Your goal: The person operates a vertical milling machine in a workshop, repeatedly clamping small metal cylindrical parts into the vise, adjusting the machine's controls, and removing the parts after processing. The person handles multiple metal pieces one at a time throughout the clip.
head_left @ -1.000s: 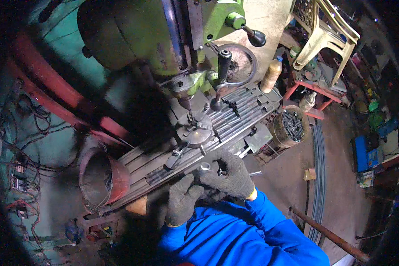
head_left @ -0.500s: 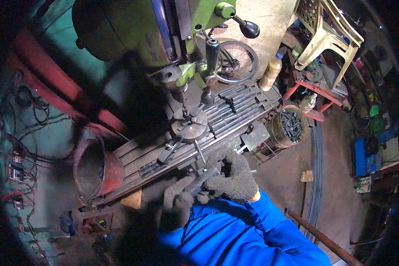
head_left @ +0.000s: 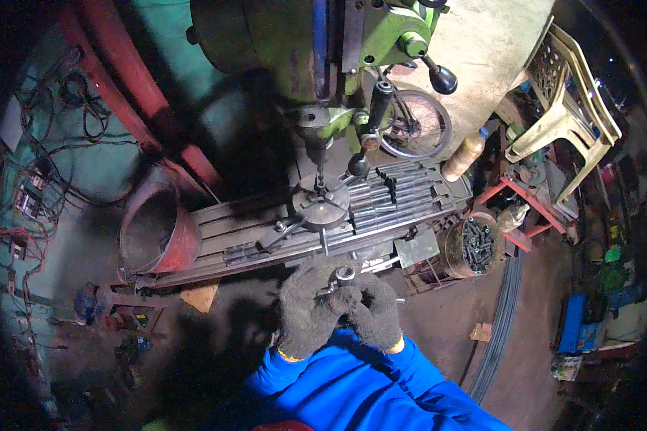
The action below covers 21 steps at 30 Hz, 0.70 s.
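Note:
My left hand (head_left: 305,310), in a grey knit glove, is closed around a short metal tube (head_left: 345,274) in front of my body. Its round hollow end faces up. My right hand (head_left: 376,310), gloved the same way, presses against the tube from the other side with bent fingers. The gloves hide the tube's lower part. Just beyond my hands, a round chuck (head_left: 322,208) with handles is mounted on the machine table (head_left: 194,276). A drill bit (head_left: 320,179) points down over it from the green drill press (head_left: 388,43).
Several metal tubes (head_left: 402,197) lie in rows on the table, beside a capped bottle (head_left: 466,154). A red bucket (head_left: 183,241) stands at the table's left end. At right are a drum (head_left: 453,251) of metal pieces, long rods (head_left: 499,323) and a plastic chair (head_left: 564,126).
The tube has swung from a slant to more upright, its hollow end now facing up. My left hand has moved up beside my right. The whole view has shifted.

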Tool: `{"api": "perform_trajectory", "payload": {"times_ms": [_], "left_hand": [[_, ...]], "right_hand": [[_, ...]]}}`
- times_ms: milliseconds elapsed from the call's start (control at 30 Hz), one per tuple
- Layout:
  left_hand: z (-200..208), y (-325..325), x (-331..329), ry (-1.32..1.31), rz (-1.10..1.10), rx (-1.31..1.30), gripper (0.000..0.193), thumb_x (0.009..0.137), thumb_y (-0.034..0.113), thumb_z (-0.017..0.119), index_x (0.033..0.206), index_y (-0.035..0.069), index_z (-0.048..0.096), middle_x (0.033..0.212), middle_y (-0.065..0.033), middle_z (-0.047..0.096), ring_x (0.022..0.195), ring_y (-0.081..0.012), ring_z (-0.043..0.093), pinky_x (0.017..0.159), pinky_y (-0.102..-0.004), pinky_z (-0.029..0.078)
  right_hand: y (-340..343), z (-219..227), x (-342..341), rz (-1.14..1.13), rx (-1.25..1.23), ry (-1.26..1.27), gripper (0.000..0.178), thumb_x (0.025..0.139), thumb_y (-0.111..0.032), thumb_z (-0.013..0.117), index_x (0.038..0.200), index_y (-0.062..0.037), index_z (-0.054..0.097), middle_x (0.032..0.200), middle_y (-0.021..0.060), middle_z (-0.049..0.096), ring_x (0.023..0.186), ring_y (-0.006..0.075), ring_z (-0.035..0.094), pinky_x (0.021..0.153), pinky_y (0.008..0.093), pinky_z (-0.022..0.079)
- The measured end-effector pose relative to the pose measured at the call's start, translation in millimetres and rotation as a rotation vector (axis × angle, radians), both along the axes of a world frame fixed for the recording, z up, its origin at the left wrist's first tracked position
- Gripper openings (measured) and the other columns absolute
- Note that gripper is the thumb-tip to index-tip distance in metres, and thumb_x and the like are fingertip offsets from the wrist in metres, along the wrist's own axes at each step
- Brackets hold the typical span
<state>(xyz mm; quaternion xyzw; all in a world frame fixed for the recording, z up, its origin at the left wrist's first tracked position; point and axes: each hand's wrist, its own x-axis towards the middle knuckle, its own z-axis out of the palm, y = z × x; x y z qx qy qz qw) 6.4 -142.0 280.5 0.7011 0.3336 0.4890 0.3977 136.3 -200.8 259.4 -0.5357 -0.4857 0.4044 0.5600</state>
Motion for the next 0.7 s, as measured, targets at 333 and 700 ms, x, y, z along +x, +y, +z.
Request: {"api": "perform_trajectory", "payload": {"times_ms": [333, 700], "left_hand": [[10.1, -14.8, 6.9, 0.007, 0.002, -0.224, 0.027, 0.091, 0.024, 0.065, 0.104, 0.001, 0.065, 0.079, -0.0017, 0.063, 0.071, -0.0094, 0.057, 0.064, -0.0272, 0.048], [12.0, -19.0, -14.1, -0.146, -0.071, -0.604, 0.022, 0.098, 0.016, 0.061, 0.108, -0.003, 0.067, 0.087, -0.0035, 0.064, 0.082, -0.0096, 0.057, 0.07, -0.0258, 0.047]], "right_hand": [[-1.2, -25.0, 16.0, 0.135, 0.371, -0.491, 0.025, 0.088, -0.019, 0.065, 0.1, 0.0027, 0.062, 0.085, 0.0208, 0.066, 0.074, 0.0366, 0.064, 0.062, 0.0447, 0.048], [3.8, -27.5, 8.4, 0.274, 0.259, -0.701, 0.037, 0.087, -0.018, 0.063, 0.116, 0.0054, 0.057, 0.092, 0.0255, 0.063, 0.08, 0.0439, 0.062, 0.069, 0.05, 0.048]]}}
